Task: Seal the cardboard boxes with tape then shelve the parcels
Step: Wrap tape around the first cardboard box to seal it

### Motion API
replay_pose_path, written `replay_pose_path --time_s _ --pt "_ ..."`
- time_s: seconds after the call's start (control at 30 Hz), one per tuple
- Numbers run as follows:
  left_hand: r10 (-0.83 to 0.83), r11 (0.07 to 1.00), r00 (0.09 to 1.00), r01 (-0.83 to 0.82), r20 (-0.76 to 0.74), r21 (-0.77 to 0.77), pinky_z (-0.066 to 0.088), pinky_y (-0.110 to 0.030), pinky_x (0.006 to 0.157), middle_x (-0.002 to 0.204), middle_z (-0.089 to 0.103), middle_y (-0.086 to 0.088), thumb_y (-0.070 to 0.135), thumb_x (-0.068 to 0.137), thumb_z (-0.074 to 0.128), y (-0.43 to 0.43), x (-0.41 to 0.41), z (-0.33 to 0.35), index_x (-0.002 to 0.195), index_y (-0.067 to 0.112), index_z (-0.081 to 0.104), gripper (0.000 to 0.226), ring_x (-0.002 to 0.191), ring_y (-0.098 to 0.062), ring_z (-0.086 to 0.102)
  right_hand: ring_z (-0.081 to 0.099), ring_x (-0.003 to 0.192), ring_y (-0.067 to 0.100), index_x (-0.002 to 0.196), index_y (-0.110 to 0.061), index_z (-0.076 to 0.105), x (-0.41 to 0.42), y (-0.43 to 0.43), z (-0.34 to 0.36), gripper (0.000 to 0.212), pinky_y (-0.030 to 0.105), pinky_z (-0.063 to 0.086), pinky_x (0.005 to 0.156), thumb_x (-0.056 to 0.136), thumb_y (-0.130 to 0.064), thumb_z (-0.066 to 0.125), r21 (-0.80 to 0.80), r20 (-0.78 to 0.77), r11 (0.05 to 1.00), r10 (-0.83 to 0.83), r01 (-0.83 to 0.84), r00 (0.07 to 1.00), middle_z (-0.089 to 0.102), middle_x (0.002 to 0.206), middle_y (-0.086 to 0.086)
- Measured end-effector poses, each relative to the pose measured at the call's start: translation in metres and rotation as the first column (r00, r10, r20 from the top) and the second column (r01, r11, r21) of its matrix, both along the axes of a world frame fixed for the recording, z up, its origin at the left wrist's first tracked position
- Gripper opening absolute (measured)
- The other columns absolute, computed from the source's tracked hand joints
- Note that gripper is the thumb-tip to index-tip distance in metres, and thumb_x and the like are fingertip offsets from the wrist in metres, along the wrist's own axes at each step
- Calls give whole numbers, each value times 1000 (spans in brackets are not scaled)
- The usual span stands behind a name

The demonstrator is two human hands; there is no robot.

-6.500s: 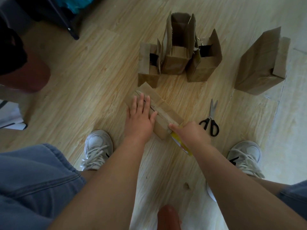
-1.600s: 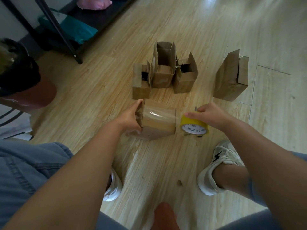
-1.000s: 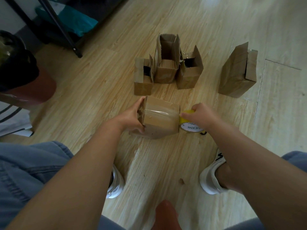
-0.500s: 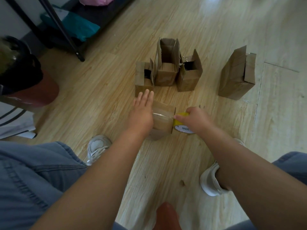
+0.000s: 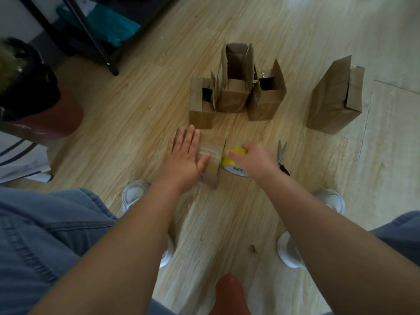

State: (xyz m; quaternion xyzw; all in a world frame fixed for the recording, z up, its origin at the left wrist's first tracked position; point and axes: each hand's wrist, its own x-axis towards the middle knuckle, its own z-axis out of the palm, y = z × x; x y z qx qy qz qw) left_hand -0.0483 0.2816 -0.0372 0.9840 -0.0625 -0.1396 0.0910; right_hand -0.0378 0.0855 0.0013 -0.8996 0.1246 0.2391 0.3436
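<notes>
Wood-plank floor (image 5: 227, 223). Far left: reddish-brown round tub (image 5: 56, 119) with a black bag (image 5: 29, 92) on top, white striped sheet (image 5: 20, 160) just beside it. Teal bag (image 5: 106, 26) top left. White sneakers (image 5: 134, 194), denim legs (image 5: 45, 235) near edge.

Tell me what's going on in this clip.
A person is taping a small cardboard box on the wooden floor. The left hand presses flat on top of it, beside a strip of clear tape, while the right hand grips the yellow tape roll at the box's right end. A pair of scissors lies just right of that hand. Behind, three open boxes stand together, and a fourth box stands apart.
</notes>
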Motion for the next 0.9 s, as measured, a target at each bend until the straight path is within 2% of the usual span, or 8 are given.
replay_pose_path --time_s 0.17,0.33,0.4,0.5,0.57,0.7,0.8,0.9 --pt "4 999 1000 -3 12 -31 -14 -37 121 164 -18 0 51 103 16 0 5 3 156 17 -11 68 149 -15 -22 56 87 21 133 -10 56 7 5 -3 56 31 43 68 95 -51 60 28 1 999 -37 37 999 56 88 0" --pt "99 990 995 -99 -2 -96 -13 -35 122 165 -9 -6 37 103 28 -18 4 14 157 10 -2 68 151 -19 -17 54 75 16 121 -11 60 6 2 -5 48 29 41 59 95 -51 61 9 9 1000 -11 10 1000 52 77 -3" --pt "98 980 995 -98 -5 -176 -5 -36 124 166 -1 -5 23 101 34 -25 6 24 157 12 10 63 152 -17 -10 54 75 18 114 -12 61 6 0 -5 44 29 38 57 95 -51 61 18 -2 1000 -2 2 1000 53 77 -1" --pt "45 976 999 -40 21 -215 13 -39 123 165 11 0 -2 91 42 -27 6 33 155 17 25 69 152 -14 0 54 88 19 138 -11 54 7 -4 -1 60 30 42 69 94 -53 60 27 -32 1000 1 0 999 60 102 4" --pt "-54 995 999 54 1 -82 11 -40 123 166 4 0 1 88 52 -28 7 37 157 17 15 80 152 -18 -2 56 95 20 143 -12 51 8 -4 0 67 29 42 69 93 -56 60 24 -40 1000 6 -5 999 62 115 8" --pt "-195 960 958 230 -211 159 5 -55 121 164 -15 1 39 77 78 -38 16 42 156 20 -15 123 151 -26 -12 58 119 25 148 -13 46 8 -2 3 70 30 41 77 95 -57 57 2 -47 999 51 -51 998 59 135 9" --pt "-186 941 952 244 -241 237 7 -60 119 164 -8 -3 44 73 81 -46 18 40 154 18 -19 132 151 -29 -10 60 109 25 138 -11 55 6 -3 2 65 29 40 72 95 -59 55 2 -49 998 70 -70 996 64 123 9" --pt "-192 937 968 230 -163 261 14 -60 119 163 3 -3 38 72 82 -48 16 40 156 15 -8 125 151 -27 -1 52 76 16 85 -21 58 3 -10 1 38 25 32 55 94 -57 57 18 -33 996 82 -82 996 54 80 -2"
